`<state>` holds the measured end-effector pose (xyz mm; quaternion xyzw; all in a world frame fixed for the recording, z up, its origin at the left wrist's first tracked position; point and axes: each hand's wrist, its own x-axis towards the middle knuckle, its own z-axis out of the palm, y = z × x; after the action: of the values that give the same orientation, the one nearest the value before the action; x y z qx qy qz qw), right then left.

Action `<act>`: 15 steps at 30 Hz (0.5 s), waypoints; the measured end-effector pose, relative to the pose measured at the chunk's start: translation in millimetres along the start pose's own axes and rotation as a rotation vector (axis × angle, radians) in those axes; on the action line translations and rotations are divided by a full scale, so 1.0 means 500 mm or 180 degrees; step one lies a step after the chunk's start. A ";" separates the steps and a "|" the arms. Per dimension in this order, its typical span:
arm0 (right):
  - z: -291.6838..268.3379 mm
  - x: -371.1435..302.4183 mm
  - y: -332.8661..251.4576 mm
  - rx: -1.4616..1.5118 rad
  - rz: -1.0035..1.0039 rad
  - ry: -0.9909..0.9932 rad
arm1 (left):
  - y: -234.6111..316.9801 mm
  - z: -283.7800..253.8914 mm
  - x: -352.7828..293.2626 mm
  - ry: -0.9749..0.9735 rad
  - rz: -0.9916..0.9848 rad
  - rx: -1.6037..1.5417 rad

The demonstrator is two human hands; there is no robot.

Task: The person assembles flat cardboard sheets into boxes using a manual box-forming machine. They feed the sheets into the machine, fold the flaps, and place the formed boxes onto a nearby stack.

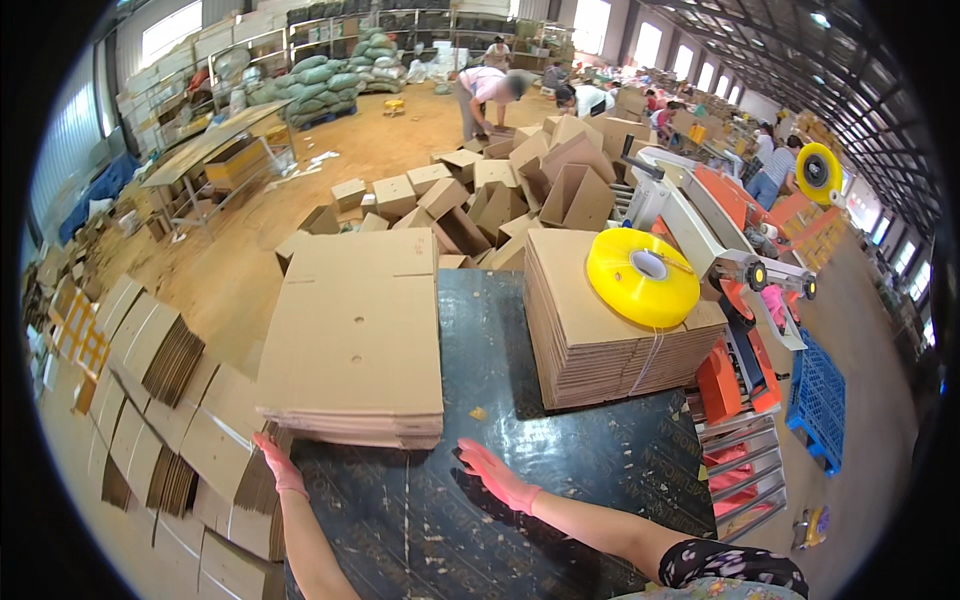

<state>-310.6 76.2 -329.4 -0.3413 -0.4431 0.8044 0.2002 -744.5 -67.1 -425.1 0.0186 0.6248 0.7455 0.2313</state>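
flat cardboard stack (355, 340): brown sheets, lying on the left part of a dark, scuffed tabletop (560, 490), its near edge facing the wearer. two small round holes in the top sheet.

left hand (283, 470): pink glove, fingers extended, grasping nothing; at the near left corner of the stack. contact cannot be told from this view.

right hand (500, 480): pink glove, released, fingers spread toward the near right corner of the stack, a gap between. it is over the tabletop; cannot tell if it touches.

same surface, right side: second cardboard stack (610, 370), apart from the first, a yellow tape roll (620, 285) lying on top.

left of the tabletop, lower: strapped cardboard bundles (215, 430).

beyond the far edge: heap of brown boxes (490, 200), many tilted; a person (490, 90) bends over its far side.

to the right: white and orange machine (700, 200) carrying another yellow roll (819, 172); metal rollers (745, 465); blue pallet (815, 400).

far back: green sacks (320, 90), piled.
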 end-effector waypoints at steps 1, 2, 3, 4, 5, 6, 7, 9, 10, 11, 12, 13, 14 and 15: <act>0.025 0.026 -0.015 0.0019 0.0070 0.0030 | 0.003 -0.008 0.032 -0.0248 -0.0117 0.0019; 0.056 0.060 -0.023 0.0086 -0.0036 -0.0091 | -0.012 -0.003 0.053 -0.0170 0.0101 -0.0222; 0.079 0.094 -0.026 0.0168 -0.0160 -0.0157 | -0.019 0.017 0.058 -0.0856 0.0105 -0.0599; 0.090 0.114 -0.033 0.0244 -0.0283 -0.0230 | -0.028 0.032 0.055 -0.0976 0.0133 -0.0826; 0.094 0.121 -0.029 0.0248 -0.0254 -0.0150 | -0.030 0.027 0.052 -0.1062 0.0167 -0.1034; 0.098 0.125 -0.024 0.0250 -0.0221 -0.0078 | -0.025 0.023 0.054 -0.1069 0.0147 -0.0920; 0.101 0.127 -0.019 0.0250 -0.0185 -0.0014 | -0.024 0.017 0.049 -0.1067 0.0088 -0.0835; 0.076 0.132 -0.006 0.0193 -0.0178 0.0090 | 0.001 0.043 0.008 -0.1131 -0.0030 -0.0691; 0.064 0.137 0.008 0.0259 -0.0200 0.0189 | 0.004 0.042 0.006 -0.0953 -0.0281 -0.0649; 0.054 0.147 0.022 0.0333 -0.0213 0.0257 | 0.011 0.036 -0.008 -0.0758 -0.0419 -0.0290; 0.028 0.150 0.026 0.0340 -0.0196 0.0299 | 0.016 0.049 -0.041 -0.0773 -0.0585 -0.0151; -0.006 0.145 0.029 0.0347 -0.0179 0.0344 | 0.020 0.059 -0.082 -0.0789 -0.0749 -0.0009; -0.023 0.134 0.021 0.0343 -0.0155 0.0332 | 0.019 0.045 -0.112 -0.1067 -0.0899 -0.0219; -0.031 0.116 0.007 0.0315 -0.0139 0.0365 | 0.013 0.026 -0.143 -0.1349 -0.1048 -0.0422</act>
<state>-339.2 119.7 -359.7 -0.3667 -0.3981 0.7999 0.2594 -678.6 -82.2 -397.4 0.0572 0.5069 0.7167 0.4756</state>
